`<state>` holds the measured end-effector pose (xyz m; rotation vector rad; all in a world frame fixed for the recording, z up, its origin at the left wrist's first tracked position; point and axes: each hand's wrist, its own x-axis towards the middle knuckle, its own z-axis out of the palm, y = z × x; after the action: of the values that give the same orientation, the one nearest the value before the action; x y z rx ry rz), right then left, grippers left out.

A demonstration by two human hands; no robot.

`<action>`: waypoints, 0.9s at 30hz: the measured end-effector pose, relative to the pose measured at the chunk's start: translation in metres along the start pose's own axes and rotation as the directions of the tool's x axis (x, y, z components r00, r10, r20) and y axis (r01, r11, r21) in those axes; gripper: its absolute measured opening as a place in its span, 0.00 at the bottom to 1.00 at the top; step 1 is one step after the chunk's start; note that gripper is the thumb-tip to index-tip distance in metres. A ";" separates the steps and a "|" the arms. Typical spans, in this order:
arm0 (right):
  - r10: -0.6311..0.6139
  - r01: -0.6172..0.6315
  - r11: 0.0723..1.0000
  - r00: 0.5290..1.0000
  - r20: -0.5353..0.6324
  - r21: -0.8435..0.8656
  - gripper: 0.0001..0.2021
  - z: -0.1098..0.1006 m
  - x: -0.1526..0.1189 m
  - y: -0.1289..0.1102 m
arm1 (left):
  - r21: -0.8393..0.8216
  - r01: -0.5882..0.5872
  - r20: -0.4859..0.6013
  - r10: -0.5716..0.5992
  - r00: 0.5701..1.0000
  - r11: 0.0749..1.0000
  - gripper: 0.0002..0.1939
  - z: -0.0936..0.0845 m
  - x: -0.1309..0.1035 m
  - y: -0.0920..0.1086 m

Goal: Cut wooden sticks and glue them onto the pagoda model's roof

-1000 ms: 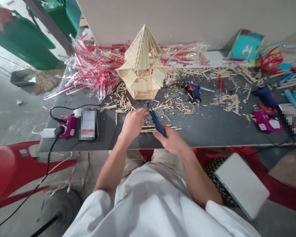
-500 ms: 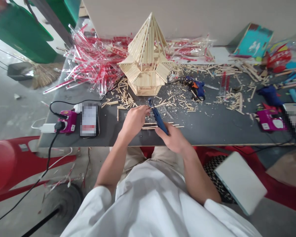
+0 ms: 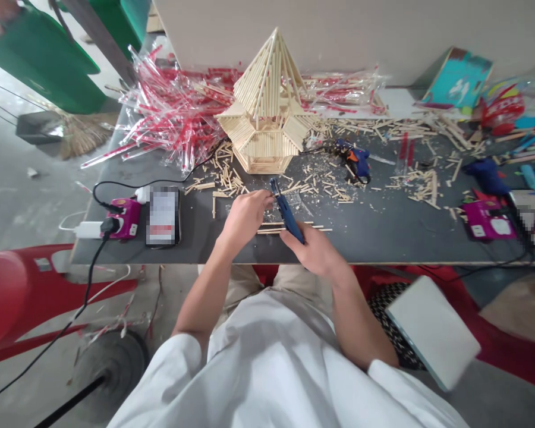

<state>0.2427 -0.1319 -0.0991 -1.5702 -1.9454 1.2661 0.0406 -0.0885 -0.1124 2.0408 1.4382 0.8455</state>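
My left hand (image 3: 249,217) is closed in a pinch, its fingertips beside the head of a blue tool. A short length of thin wooden stick (image 3: 287,191) shows at the tool's head, in line with those fingertips; the pinch itself is partly hidden. Wrapped round the blue-handled tool (image 3: 287,213), which looks like a hand cutter, is my right hand (image 3: 317,248). The tool points up and slightly left. Below it, several long thin sticks (image 3: 270,228) lie across the table. Beyond both hands stands a pagoda-like model (image 3: 267,142) built from sticks, with a pointed roof.
Cut stick pieces (image 3: 228,175) litter the dark table (image 3: 214,246). Red-and-clear plastic wrappers (image 3: 178,113) heap at the back left. A blue glue gun (image 3: 359,160) lies right of the model. A phone (image 3: 163,217) and purple power socket (image 3: 123,219) sit left; another purple socket (image 3: 488,219) is right.
The view has shifted slightly. Both hands hold almost the same pose, and the blue tool stays at nearly the same place by the left fingertips.
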 end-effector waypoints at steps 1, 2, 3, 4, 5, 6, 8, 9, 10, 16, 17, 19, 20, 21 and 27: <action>-0.003 0.003 1.000 1.000 0.004 -0.002 0.15 0.000 0.000 -0.001 | 0.005 0.000 -0.002 0.000 1.000 1.000 0.16 0.000 0.000 0.000; -0.005 0.005 1.000 1.000 0.007 -0.006 0.15 -0.001 0.000 -0.001 | 0.011 0.001 -0.004 -0.001 1.000 1.000 0.15 0.000 0.000 0.000; -0.005 0.005 1.000 1.000 0.009 -0.009 0.15 -0.001 0.000 -0.002 | 0.015 0.002 -0.005 -0.001 1.000 1.000 0.15 -0.001 0.000 0.000; -0.004 0.004 1.000 1.000 0.011 -0.012 0.15 -0.001 0.000 -0.002 | 0.018 0.002 -0.006 -0.002 1.000 1.000 0.15 -0.001 0.000 -0.001; -0.003 0.003 1.000 1.000 0.013 -0.011 0.15 -0.001 0.000 -0.002 | 0.020 0.002 -0.007 -0.002 1.000 1.000 0.15 -0.001 0.000 -0.001; -0.002 0.002 1.000 1.000 0.016 -0.008 0.15 0.000 0.000 -0.002 | 0.021 0.003 -0.004 -0.003 1.000 1.000 0.15 -0.001 0.000 -0.002; 0.001 -0.001 1.000 1.000 0.016 -0.003 0.15 0.000 0.000 -0.002 | 0.021 0.003 -0.001 -0.003 1.000 1.000 0.15 -0.001 0.000 -0.003; 0.003 -0.003 1.000 1.000 0.016 -0.003 0.15 0.000 0.000 -0.002 | 0.018 0.001 0.000 -0.001 1.000 1.000 0.15 -0.001 0.000 -0.003; 0.007 -0.007 1.000 1.000 0.017 -0.003 0.15 0.000 0.000 -0.002 | 0.012 -0.003 0.001 0.003 1.000 1.000 0.15 -0.001 0.000 -0.003; 0.056 -0.057 0.998 0.998 0.013 0.019 0.16 0.002 0.003 0.002 | -0.015 -0.025 0.012 0.025 1.000 1.000 0.15 -0.001 0.004 -0.003; 0.064 -0.064 0.998 0.998 0.008 0.024 0.16 0.003 0.004 0.003 | -0.010 -0.023 0.016 0.024 1.000 1.000 0.15 -0.001 0.005 -0.004; 0.080 -0.080 0.996 0.997 -0.009 0.031 0.17 0.006 0.005 0.005 | -0.003 -0.019 0.024 0.019 1.000 1.000 0.15 0.001 0.007 -0.006; 0.085 -0.085 0.996 0.996 -0.023 0.031 0.17 0.008 0.006 0.007 | -0.002 -0.017 0.027 0.017 1.000 1.000 0.15 0.001 0.007 -0.008; 0.087 -0.086 0.996 0.995 -0.039 0.028 0.17 0.010 0.007 0.008 | -0.003 -0.014 0.029 0.014 0.999 1.000 0.15 0.002 0.008 -0.009; 0.062 -0.066 0.997 0.994 -0.086 -0.038 0.18 0.017 0.012 0.017 | -0.025 -0.009 0.037 0.010 0.999 1.000 0.15 0.005 0.010 -0.014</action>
<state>0.2365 -0.1285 -0.1247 -1.6908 -1.8944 1.1706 0.0374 -0.0751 -0.1239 2.0364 1.3925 0.8210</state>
